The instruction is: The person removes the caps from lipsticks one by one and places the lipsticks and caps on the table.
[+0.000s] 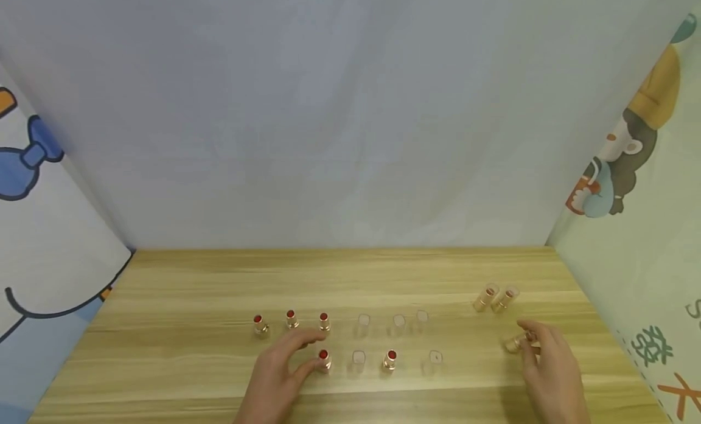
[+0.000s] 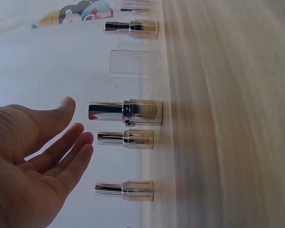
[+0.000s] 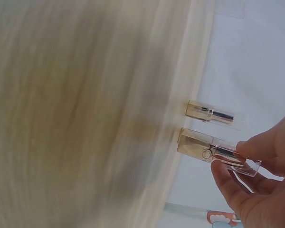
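Note:
In the head view my left hand (image 1: pixel 280 369) is beside an uncapped lipstick (image 1: pixel 324 361) with a red top. The left wrist view shows the fingers (image 2: pixel 78 164) loosely bent and apart from that lipstick (image 2: pixel 126 111), which stands on its base. My right hand (image 1: pixel 553 366) is at the right side of the table, holding a capped lipstick (image 3: pixel 213 151). Its thumb and fingers pinch the clear cap end, and the lipstick's base is close over the wood. Behind it stand two more capped lipsticks (image 1: pixel 485 298), side by side.
Several uncapped lipsticks (image 1: pixel 292 320) stand in the left and middle of the wooden table (image 1: pixel 427 406). Several clear caps (image 1: pixel 358 357) stand among and right of them. A white sheet (image 1: pixel 339 138) rises behind the table, with printed cloths (image 1: pixel 619 260) at the sides.

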`<state>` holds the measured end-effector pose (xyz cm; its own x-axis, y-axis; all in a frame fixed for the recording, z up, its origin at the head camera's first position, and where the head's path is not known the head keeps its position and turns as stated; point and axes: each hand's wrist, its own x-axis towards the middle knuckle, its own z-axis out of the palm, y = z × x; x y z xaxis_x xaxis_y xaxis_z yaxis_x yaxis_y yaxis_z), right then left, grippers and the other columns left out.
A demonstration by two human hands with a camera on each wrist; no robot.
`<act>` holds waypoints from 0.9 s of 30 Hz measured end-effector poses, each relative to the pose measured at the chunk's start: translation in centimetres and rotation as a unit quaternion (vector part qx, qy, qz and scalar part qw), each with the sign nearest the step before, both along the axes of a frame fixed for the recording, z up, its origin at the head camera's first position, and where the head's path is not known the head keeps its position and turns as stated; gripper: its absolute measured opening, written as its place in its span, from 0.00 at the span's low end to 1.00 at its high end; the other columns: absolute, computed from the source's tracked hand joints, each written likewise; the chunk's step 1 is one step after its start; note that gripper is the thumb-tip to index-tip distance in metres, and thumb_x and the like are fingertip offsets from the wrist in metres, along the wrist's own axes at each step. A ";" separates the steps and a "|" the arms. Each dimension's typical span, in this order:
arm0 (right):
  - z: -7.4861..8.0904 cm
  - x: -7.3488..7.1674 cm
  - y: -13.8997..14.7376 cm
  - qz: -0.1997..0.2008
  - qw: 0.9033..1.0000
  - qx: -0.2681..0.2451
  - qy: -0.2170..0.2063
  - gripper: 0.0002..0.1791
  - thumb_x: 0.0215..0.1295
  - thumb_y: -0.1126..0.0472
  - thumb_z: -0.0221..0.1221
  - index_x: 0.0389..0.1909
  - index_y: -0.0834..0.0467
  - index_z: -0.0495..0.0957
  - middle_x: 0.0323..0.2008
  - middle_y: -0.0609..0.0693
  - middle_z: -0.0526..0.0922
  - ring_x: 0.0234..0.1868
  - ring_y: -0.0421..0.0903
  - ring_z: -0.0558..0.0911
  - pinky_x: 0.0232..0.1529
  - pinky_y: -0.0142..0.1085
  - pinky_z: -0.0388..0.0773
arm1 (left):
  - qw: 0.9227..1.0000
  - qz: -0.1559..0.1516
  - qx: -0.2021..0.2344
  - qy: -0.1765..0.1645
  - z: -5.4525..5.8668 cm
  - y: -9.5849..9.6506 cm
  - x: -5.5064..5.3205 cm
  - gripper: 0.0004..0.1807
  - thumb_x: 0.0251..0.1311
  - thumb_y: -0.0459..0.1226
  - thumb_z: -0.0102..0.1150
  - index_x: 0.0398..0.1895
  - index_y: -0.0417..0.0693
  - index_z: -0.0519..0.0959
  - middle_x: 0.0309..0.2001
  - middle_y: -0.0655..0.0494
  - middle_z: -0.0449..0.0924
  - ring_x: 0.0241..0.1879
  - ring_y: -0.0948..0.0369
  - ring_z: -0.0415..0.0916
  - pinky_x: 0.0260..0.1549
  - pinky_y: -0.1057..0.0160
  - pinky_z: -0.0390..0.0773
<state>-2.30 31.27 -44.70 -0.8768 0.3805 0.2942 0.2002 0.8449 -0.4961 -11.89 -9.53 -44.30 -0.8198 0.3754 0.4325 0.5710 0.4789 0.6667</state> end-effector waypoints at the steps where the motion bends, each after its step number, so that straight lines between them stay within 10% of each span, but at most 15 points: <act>1: 0.1 0.0 -0.1 0.003 1.000 0.001 0.002 0.20 0.62 0.79 0.64 0.56 0.69 0.79 0.45 0.67 0.82 0.40 0.60 0.85 0.29 0.31 0.82 | 1.000 -0.002 0.005 0.010 0.1 0.0 0.0 0.29 0.42 0.27 0.81 0.51 0.52 0.86 0.49 0.64 0.88 0.45 0.65 0.83 0.49 0.71 0.83; 7: 0.7 -0.2 -1.2 0.024 0.999 0.019 0.041 0.21 0.57 0.82 0.66 0.52 0.69 0.80 0.42 0.65 0.83 0.37 0.59 0.84 0.28 0.32 0.83 | 0.998 -0.014 0.030 0.044 0.5 0.2 0.0 0.28 0.42 0.25 0.80 0.50 0.51 0.86 0.48 0.63 0.89 0.44 0.65 0.84 0.51 0.79 0.78; 14: 1.8 -0.9 -3.2 0.069 0.990 0.046 0.114 0.25 0.49 0.87 0.68 0.49 0.68 0.81 0.39 0.60 0.83 0.37 0.54 0.80 0.38 0.09 0.70 | 0.992 -0.056 0.089 0.064 0.4 0.6 -0.3 0.28 0.44 0.22 0.78 0.50 0.49 0.85 0.45 0.57 0.88 0.44 0.63 0.84 0.53 0.80 0.78; 21: 2.9 -1.8 -5.5 0.132 0.975 0.069 0.166 0.31 0.42 0.88 0.71 0.50 0.67 0.81 0.40 0.55 0.83 0.37 0.48 0.80 0.42 0.13 0.74 | 0.985 -0.105 0.113 0.076 0.3 1.2 -0.7 0.26 0.47 0.22 0.77 0.52 0.46 0.84 0.43 0.55 0.87 0.39 0.62 0.80 0.47 0.79 0.78; 27: 3.4 -2.6 -7.1 0.248 0.949 0.049 0.187 0.12 0.73 0.68 0.62 0.54 0.66 0.80 0.47 0.52 0.84 0.41 0.42 0.80 0.49 0.18 0.76 | 0.984 -0.119 0.101 0.080 0.4 1.7 -1.0 0.25 0.47 0.24 0.77 0.51 0.46 0.84 0.44 0.56 0.88 0.39 0.63 0.81 0.44 0.76 0.81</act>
